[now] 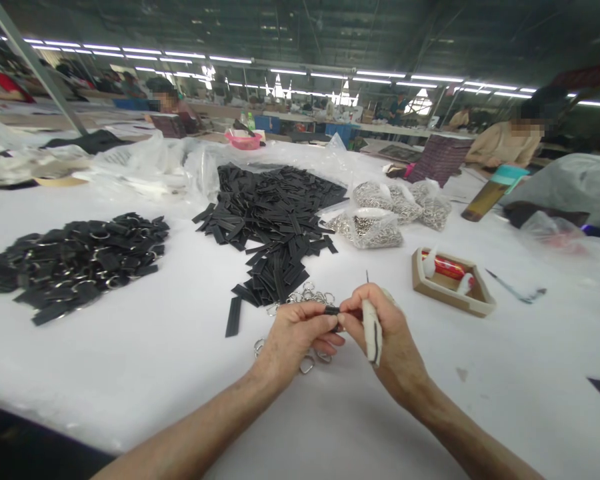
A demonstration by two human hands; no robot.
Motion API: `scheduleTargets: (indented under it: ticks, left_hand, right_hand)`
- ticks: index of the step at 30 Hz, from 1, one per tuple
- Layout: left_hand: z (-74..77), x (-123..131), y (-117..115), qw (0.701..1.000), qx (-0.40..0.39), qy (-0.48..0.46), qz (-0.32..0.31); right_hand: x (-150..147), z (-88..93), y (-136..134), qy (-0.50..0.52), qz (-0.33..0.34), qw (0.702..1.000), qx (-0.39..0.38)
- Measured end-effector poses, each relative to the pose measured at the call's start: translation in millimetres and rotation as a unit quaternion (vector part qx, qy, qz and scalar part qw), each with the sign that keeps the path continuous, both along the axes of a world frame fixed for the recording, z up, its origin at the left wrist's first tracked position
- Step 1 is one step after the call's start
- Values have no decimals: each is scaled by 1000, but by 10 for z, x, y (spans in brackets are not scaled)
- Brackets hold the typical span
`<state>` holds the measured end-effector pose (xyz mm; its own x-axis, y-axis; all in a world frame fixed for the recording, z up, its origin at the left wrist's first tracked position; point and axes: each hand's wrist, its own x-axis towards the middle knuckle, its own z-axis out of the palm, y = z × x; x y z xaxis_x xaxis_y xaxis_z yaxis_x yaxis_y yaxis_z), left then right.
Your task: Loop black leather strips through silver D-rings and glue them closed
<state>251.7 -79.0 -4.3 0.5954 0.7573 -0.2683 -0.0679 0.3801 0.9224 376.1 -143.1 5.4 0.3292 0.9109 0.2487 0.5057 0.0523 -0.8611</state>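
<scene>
Left hand point(300, 333) and right hand point(385, 333) meet fingertip to fingertip, both pinching one small black strap piece point(332, 310) between them. Right hand also grips a white-handled tool point(371, 330), tip up. Loose metal rings point(310, 293) just beyond and under left hand; black strip pile point(275, 220) farther out.

The small black piece point(332, 310) pinched between the left hand point(295, 333) and right hand point(385, 333) is mostly hidden by fingertips. At nine o'clock, rings point(307, 363) are partly covered. Both forearms are cut off at six o'clock.
</scene>
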Motion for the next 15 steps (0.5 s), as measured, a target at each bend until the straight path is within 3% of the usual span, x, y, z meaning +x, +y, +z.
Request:
scheduleTargets:
  ticks: [9, 15]
  left_hand:
    - [-47, -7, 47, 999, -21, 0, 41]
    - [-43, 4, 73, 998, -35, 11, 51]
  right_hand:
    - [271, 237, -127, 43, 16, 999, 0]
    - [599, 340, -191, -20, -7, 1000, -20]
